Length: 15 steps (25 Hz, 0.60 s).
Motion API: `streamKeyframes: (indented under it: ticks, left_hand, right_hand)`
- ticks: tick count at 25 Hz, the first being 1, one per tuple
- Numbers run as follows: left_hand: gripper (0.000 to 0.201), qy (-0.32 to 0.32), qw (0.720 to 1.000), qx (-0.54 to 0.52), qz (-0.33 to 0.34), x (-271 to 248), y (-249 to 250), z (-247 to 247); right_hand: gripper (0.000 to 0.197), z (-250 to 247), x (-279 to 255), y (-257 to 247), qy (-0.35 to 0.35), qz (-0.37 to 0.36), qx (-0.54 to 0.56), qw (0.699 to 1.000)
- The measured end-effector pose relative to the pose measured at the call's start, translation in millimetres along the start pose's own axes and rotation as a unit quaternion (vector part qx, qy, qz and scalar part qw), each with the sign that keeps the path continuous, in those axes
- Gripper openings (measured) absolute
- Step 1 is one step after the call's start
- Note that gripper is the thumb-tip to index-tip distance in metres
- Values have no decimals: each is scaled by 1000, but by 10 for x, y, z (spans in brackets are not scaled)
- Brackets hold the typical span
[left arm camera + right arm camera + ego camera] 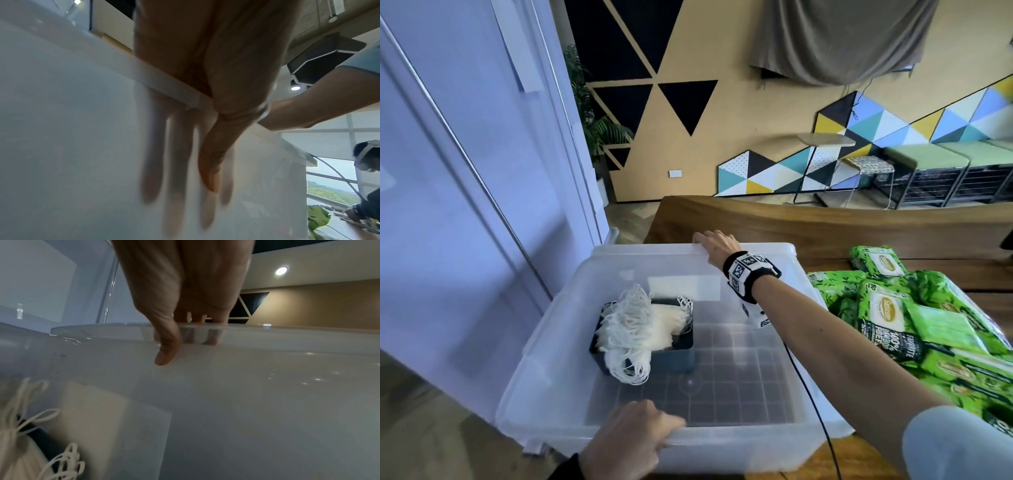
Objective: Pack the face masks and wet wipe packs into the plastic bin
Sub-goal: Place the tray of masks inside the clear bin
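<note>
Both hands gripping the clear plastic bin [756,435], left hand [626,442] lower rim, right hand [717,245] upper rim, white face masks [640,329] in a dark tray [678,358] inside, green wet wipe packs [914,329] right on the wooden desk [791,222], partly cut off.

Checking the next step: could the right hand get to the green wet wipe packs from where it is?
Probably yes. The right hand grips the plastic bin's far rim, and the wet wipe packs lie uncovered on the table just right of its forearm, nothing between; it must release first.

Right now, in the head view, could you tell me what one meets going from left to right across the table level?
Dark tray of face masks inside the plastic bin → right hand gripping the bin's far rim → green wet wipe packs on the wooden table.
</note>
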<state>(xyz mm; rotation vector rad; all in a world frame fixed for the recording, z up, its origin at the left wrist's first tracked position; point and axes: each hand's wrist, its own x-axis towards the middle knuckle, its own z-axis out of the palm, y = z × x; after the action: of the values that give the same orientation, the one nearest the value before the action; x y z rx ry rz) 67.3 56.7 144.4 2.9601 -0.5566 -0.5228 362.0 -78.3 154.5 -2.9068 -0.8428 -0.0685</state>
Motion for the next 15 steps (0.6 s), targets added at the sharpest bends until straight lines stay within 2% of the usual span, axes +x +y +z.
streamKeyframes:
  ticks: [2,5,11,15]
  left_hand:
    - [28,-4,999,-38,8,-74,74,16]
    - [22,-20,1000,-1,16,-69,255,10]
    - [36,-71,996,29,-34,107,697,-74]
    - [35,-50,998,12,-38,93,797,-43]
  right_hand:
    - [50,-28,-166,43,-7,6,-4,1000]
    - [52,-102,-374,186,-17,16,-2,1000]
    - [42,-238,-549,459,-8,7,31,999]
    - [33,-366,-554,505,24,-30,28,999]
